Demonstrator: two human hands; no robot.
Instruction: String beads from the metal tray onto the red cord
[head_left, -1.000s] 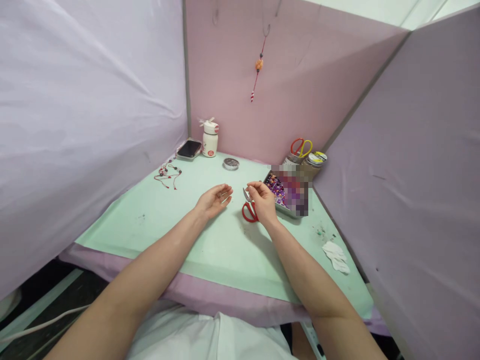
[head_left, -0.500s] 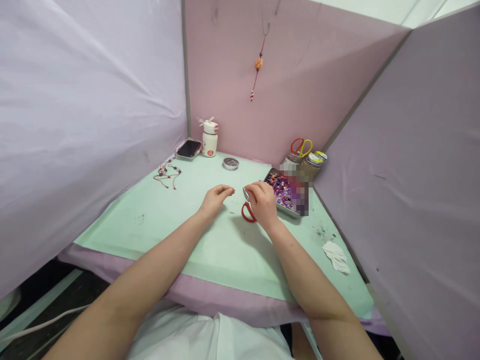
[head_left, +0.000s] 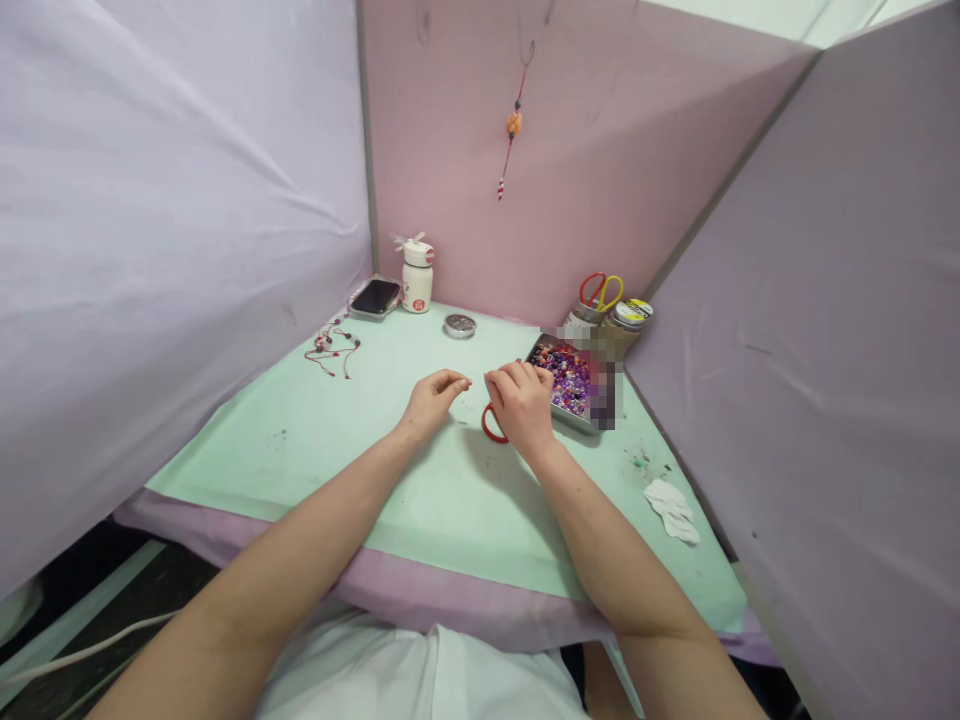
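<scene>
Above the middle of the table, my left hand [head_left: 435, 402] is closed in a pinch, thumb against forefinger. Whatever lies between those fingertips is too small to make out. A short gap to the right, my right hand [head_left: 523, 405] is also pinched, its fingers bent down over the thumb; what it holds, if anything, is hidden. Scissors with a red handle [head_left: 487, 424] lie beneath my right hand, which covers most of them. Just beyond that hand is a metal tray [head_left: 579, 423] of purple, red and clear beads [head_left: 566, 378], its right part blurred out.
Behind the tray stand a holder with red and yellow-handled scissors [head_left: 601, 291] and a lidded jar [head_left: 627, 325]. A round tin [head_left: 460, 326], a white bottle [head_left: 417, 277], a phone [head_left: 376, 297] and beaded cords [head_left: 332, 347] lie farther back. Crumpled white cloth [head_left: 672, 511] rests at right.
My right hand has shifted slightly, its fingers spreading toward the tray and covering more of the scissors. The left hand keeps its pinch almost in place. The whole view has moved a little.
</scene>
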